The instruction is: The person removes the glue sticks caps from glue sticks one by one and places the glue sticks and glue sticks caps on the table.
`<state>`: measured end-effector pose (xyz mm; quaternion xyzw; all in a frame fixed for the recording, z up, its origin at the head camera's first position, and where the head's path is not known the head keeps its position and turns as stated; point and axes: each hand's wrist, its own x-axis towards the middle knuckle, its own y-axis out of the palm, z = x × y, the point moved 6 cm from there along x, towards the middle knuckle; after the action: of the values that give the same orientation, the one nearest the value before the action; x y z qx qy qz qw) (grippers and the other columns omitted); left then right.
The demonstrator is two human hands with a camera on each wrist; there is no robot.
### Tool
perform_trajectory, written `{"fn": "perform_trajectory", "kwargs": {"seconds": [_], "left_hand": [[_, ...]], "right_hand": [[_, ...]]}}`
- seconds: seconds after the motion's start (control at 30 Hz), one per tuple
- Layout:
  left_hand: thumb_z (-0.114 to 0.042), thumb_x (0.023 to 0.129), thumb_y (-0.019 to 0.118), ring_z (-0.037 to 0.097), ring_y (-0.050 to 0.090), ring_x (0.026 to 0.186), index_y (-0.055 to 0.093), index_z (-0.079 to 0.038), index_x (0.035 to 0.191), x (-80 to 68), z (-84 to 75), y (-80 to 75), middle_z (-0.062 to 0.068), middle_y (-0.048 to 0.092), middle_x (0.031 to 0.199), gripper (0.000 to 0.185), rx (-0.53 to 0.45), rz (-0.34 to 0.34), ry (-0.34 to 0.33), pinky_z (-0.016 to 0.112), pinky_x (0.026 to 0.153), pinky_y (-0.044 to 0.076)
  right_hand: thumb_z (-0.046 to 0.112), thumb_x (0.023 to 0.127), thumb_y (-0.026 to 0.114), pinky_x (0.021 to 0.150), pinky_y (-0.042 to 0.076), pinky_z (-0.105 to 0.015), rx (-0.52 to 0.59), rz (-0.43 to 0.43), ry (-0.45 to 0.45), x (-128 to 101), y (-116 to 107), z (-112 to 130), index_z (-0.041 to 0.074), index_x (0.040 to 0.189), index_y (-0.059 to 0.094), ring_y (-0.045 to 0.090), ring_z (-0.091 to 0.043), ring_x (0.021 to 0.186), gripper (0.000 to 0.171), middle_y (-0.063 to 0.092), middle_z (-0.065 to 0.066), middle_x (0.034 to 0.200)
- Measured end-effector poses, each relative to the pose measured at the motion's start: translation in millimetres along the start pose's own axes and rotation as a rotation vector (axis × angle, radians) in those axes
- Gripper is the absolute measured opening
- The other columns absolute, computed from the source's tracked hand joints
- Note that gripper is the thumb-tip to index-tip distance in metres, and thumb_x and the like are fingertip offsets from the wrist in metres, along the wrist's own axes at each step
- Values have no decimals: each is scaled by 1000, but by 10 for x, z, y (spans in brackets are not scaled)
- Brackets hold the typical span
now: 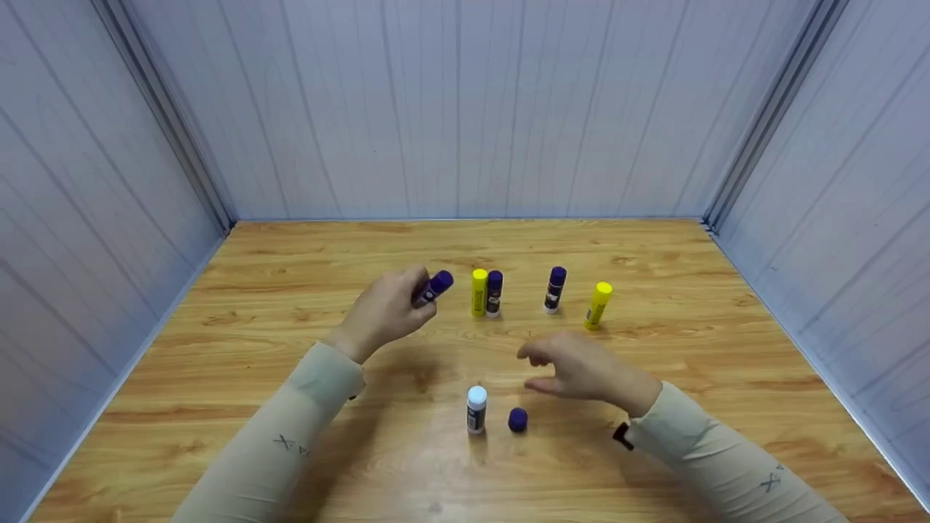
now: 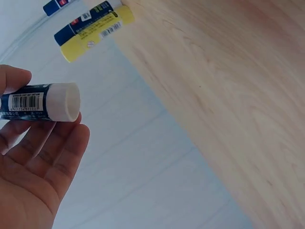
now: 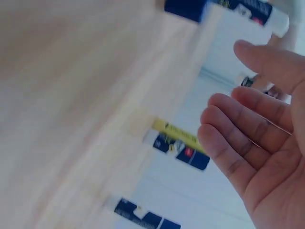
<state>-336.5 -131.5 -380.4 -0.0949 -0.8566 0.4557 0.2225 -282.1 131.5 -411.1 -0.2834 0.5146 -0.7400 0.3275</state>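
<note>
My left hand (image 1: pixel 415 296) is raised above the wooden table (image 1: pixel 254 349) and grips a dark blue glue stick (image 1: pixel 434 286) with a purple cap. In the left wrist view the stick's white base (image 2: pixel 63 101) points out past my fingers (image 2: pixel 66 148). My right hand (image 1: pixel 536 369) hovers open with relaxed fingers (image 3: pixel 238 124) and holds nothing. Just in front of it an uncapped glue stick (image 1: pixel 476 410) stands upright with its white top bare. Its purple cap (image 1: pixel 517 420) lies next to it on the right.
Several capped sticks stand farther back: a yellow one (image 1: pixel 479 292) touching a purple-capped one (image 1: pixel 494 293), another purple-capped one (image 1: pixel 555 289) and a tilted yellow one (image 1: pixel 599 305). Pale panel walls (image 1: pixel 465 109) enclose the table on three sides.
</note>
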Motion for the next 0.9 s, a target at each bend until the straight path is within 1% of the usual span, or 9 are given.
{"fn": "perform_trajectory", "kwargs": {"seconds": [0.07,0.17,0.27,0.4,0.5,0.6,0.67,0.8,0.9], "left_hand": [[-14,99,71,17,57,70,68,-5,109,2,-68,12,8,69,92,14,25,-7,36,30,61,47],[-14,101,72,18,61,72,73,-2,114,-4,-171,37,11,73,95,18,71,-11,89,32,63,53],[-16,103,73,21,66,78,75,0,119,-16,-280,64,12,75,101,23,145,-29,150,38,70,59],[-18,104,74,25,71,87,76,1,122,-43,-420,94,13,76,105,27,249,-76,238,42,78,63],[-19,105,74,24,73,87,76,1,124,-56,-511,142,13,76,105,27,307,-90,294,40,78,64],[-19,107,72,23,73,86,75,0,126,-60,-589,190,12,74,105,27,360,-82,329,38,76,64],[-19,108,71,24,73,88,73,0,128,-57,-637,219,12,74,106,28,392,-73,346,38,78,64],[-19,108,70,25,72,92,73,-1,127,-42,-732,276,12,73,106,26,419,-66,391,38,80,64],[-20,108,70,24,71,91,73,-1,124,-34,-795,317,12,73,106,25,437,-67,429,37,80,65]], "right_hand": [[20,99,81,84,66,-44,5,-49,26,9,-84,-34,0,127,73,78,-31,99,35,80,-16,111],[19,98,82,85,66,-43,-11,-132,39,32,-204,-69,2,127,73,78,-28,98,34,79,-14,111],[18,97,84,84,66,-43,-35,-217,24,58,-327,-80,2,126,73,76,-26,95,35,79,-12,108],[18,97,85,85,65,-45,-78,-287,14,106,-456,-77,1,131,71,76,-28,98,40,78,-15,112],[19,97,84,84,65,-44,-105,-315,10,137,-508,-71,0,135,70,76,-29,99,44,77,-16,116],[20,97,84,81,65,-42,-109,-337,7,171,-543,-62,0,136,69,76,-28,97,46,77,-17,118],[20,97,85,80,65,-42,-105,-349,7,192,-560,-52,0,136,69,76,-28,95,47,76,-18,119],[19,97,85,84,65,-44,-91,-355,-8,234,-572,-23,-2,138,67,76,-31,101,49,76,-19,122],[18,97,85,89,65,-46,-98,-347,-31,265,-563,3,-3,139,67,76,-33,107,51,76,-20,123]]}}
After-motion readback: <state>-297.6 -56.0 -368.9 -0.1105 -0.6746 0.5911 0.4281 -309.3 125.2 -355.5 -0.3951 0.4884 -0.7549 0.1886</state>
